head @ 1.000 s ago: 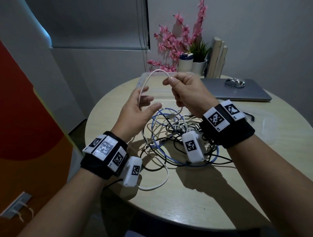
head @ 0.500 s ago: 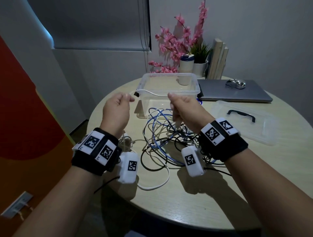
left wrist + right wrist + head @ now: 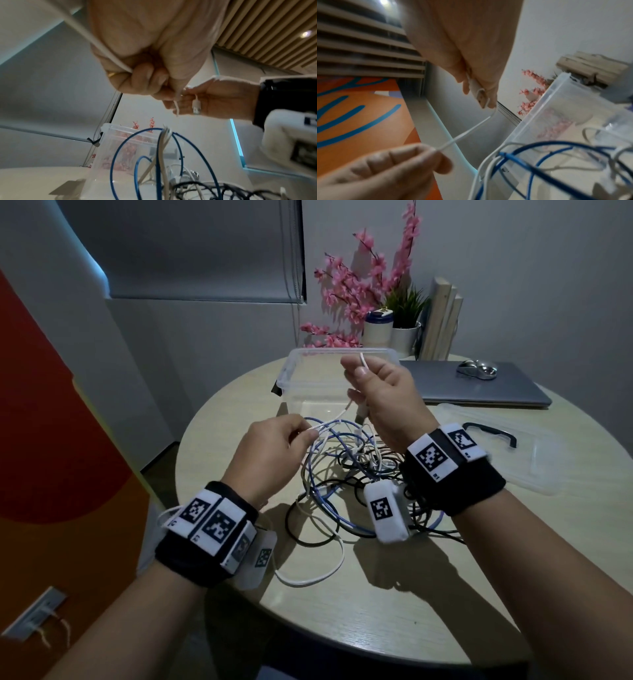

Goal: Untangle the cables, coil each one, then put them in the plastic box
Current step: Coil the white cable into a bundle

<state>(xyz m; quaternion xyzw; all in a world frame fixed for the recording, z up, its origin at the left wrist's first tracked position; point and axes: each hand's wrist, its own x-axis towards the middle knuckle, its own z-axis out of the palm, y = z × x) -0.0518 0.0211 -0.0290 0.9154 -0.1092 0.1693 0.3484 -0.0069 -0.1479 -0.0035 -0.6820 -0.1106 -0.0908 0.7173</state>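
Observation:
A tangle of blue, white and black cables [image 3: 346,474] lies on the round table in front of the clear plastic box [image 3: 308,371]. My right hand [image 3: 376,392] is raised over the box's near edge and grips the white cable [image 3: 342,412] near its USB plug [image 3: 479,94]. My left hand [image 3: 274,446], lower and to the left, pinches the same white cable [image 3: 462,135] a short way along. The cable runs taut between the two hands. The blue cable [image 3: 171,148] loops up from the pile beneath them.
The box's clear lid [image 3: 507,450] with a black handle lies at the right. A closed laptop [image 3: 479,388] with a mouse [image 3: 476,369] sits behind it. Pink flowers [image 3: 359,289], pots and books stand at the table's back edge.
My hands, held level in front of the box half a second ago, have shifted: the right rose over the box, the left dropped toward the pile, drawing the white cable between them.

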